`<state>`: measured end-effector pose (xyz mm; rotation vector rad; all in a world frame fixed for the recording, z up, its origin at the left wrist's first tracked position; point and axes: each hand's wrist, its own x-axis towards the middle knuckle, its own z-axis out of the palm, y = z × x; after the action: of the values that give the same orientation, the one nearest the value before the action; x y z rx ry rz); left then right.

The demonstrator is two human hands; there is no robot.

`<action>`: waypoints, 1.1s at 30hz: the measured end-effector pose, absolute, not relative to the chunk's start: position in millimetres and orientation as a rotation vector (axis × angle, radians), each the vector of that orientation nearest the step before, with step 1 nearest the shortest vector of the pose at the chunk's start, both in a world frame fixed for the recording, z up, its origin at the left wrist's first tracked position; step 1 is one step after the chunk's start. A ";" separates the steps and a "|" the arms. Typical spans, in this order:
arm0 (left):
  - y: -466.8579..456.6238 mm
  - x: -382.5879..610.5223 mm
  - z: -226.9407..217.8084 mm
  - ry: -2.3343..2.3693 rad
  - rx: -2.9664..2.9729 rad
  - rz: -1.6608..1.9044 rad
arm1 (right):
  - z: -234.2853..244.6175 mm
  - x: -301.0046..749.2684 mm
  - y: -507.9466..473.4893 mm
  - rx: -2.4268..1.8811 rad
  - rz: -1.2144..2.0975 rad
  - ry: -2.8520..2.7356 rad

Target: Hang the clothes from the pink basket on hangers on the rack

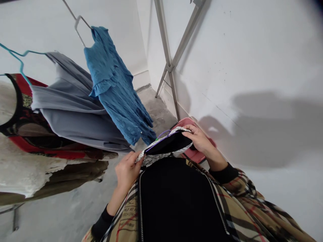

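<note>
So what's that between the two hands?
A grey-white patterned garment with a black inside. The left hand grips one end of its opening, the right hand the other, in the head view.

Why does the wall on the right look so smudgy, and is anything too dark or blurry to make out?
Head view: large, soft-edged shadows spread over the white wall; the opening of the patterned fabric between the left hand and right hand is almost black, hiding detail; small lettering on the plaid jacket is only partly legible.
</note>
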<state>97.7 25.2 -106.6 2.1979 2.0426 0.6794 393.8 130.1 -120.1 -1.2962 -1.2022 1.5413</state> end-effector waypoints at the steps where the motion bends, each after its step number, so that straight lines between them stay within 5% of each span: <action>1: 25.0 97.4 -107.2 2.037 2.216 0.695 | -118.5 396.4 130.9 -1.288 1.554 -1.221; 7: 24.0 96.8 -112.0 2.049 2.311 0.753 | -116.6 405.4 135.8 -1.171 1.771 -1.075; 22: 26.1 100.3 -112.1 1.979 2.396 0.745 | -120.1 404.5 144.9 -1.406 1.683 -1.116; 30: 25.6 102.4 -115.2 1.936 2.354 0.582 | -131.6 400.0 147.6 -1.660 0.409 -1.694; 33: 24.3 103.3 -113.9 1.995 2.257 0.623 | -135.0 397.4 138.7 -1.560 0.172 -1.694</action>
<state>103.3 24.3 -113.9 2.2566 1.9949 0.6231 397.4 138.7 -135.0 -1.5602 -1.6944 0.1715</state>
